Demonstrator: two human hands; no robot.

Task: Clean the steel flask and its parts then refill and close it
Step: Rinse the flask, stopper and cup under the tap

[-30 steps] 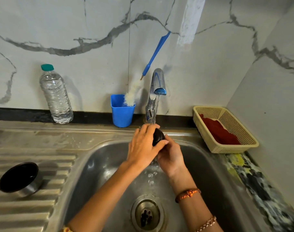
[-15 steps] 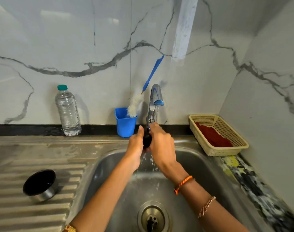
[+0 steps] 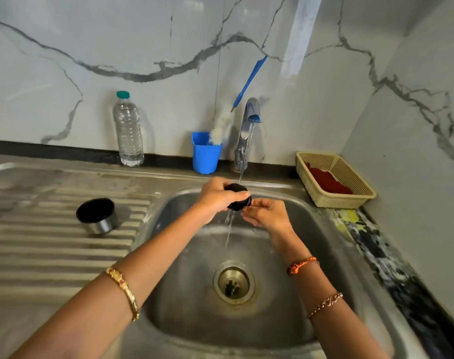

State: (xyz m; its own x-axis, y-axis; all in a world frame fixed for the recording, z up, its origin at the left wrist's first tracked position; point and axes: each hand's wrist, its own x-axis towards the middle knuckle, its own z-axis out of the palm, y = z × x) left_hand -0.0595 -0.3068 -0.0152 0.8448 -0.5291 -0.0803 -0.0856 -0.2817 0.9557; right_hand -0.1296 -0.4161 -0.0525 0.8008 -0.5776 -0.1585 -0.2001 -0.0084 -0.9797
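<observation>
I am on the rinsing step, my left hand [image 3: 215, 199] with fingers curled round the black stopper [image 3: 236, 200] under the tap [image 3: 249, 125] stream over the sink [image 3: 311, 229], my right hand [image 3: 266, 216] seemingly loose-fingered beside it, so next I turn it to rinse every face

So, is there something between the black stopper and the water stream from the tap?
Nothing visible does. The left hand holds the black stopper directly under the stream from the tap; the right hand touches it from the side.
</observation>
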